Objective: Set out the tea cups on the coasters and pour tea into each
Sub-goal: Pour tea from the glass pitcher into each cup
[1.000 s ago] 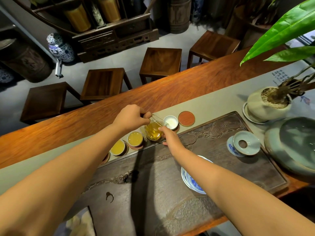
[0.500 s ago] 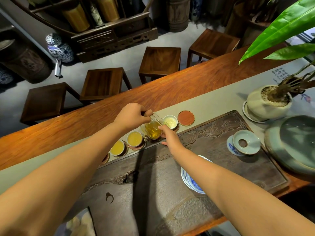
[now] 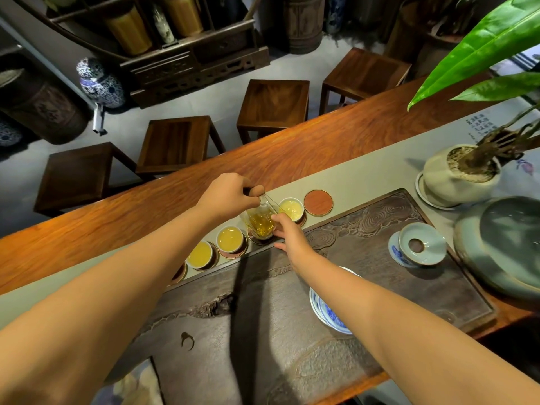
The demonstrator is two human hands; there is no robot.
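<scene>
My left hand (image 3: 229,194) grips the handle of a glass pitcher (image 3: 261,223) of amber tea, tilted toward a white cup (image 3: 290,209) that holds pale yellow tea on its coaster. My right hand (image 3: 290,236) touches the pitcher's near side with its fingertips. Two more white cups (image 3: 230,238) (image 3: 200,254) to the left stand on coasters, filled with tea. A bare red-brown coaster (image 3: 318,202) lies to the right of the row. Another coaster (image 3: 178,273) at the far left is mostly hidden by my left arm.
The row sits on a grey runner (image 3: 350,179) along the dark carved tea tray (image 3: 365,229). On the tray stand a blue-white bowl (image 3: 327,314) and a celadon strainer (image 3: 420,245). A potted plant (image 3: 458,176) and large round lid (image 3: 508,244) are at the right. Stools stand beyond the table.
The cup under the pitcher's spout went from empty white to holding yellow tea. Both hands stayed nearly in place, with the pitcher tipped a bit further.
</scene>
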